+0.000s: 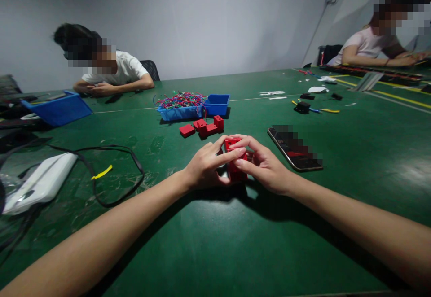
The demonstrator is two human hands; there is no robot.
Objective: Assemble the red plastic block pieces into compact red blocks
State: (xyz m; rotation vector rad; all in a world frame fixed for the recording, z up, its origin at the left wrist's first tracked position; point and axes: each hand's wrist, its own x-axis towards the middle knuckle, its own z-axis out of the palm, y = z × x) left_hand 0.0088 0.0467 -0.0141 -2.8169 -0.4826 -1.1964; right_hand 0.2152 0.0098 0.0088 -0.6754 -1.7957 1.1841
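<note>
A red block (237, 174) with a dark round hole near its top stands upright between my two hands, low over the green table. My left hand (213, 161) grips it from the left, fingers across its front and top. From the right, my right hand (261, 162) closes on the same block, thumb on the front and fingers over the top. Part of the block is hidden behind my fingers. Just beyond my hands lie more red pieces: a flat square one (187, 130) and a U-shaped one (211, 128).
A blue bin (180, 114) heaped with coloured wires stands beside a smaller blue bin (217, 105). Right of my hands lies a phone (296, 150). A white device (43, 182) and a black cable (134, 162) lie at left. Two people sit across the table.
</note>
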